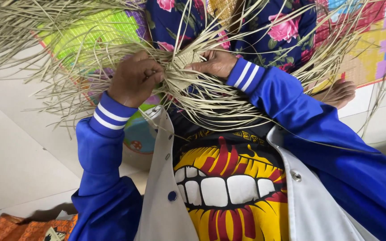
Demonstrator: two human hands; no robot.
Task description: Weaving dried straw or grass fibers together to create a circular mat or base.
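In the lap, mid-weave: left hand (135, 79) and right hand (217, 62) fingers clamped on small woven straw patch (182, 67), loose strands (211, 100) fanning out. Next move likely needs one strand freed while the grip holds.

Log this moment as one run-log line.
left hand: grips straw strips | right hand: pinches woven straw patch | loose strips fan outward

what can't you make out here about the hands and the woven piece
- Head view: the woven piece is mostly covered by the left hand and right hand; its full shape is hidden.
- Fingertips of both hands are buried in the loose straw strips.
- The strips run off the top and side edges, so their ends are cut off.
- The orange cloth is cut by the bottom edge.
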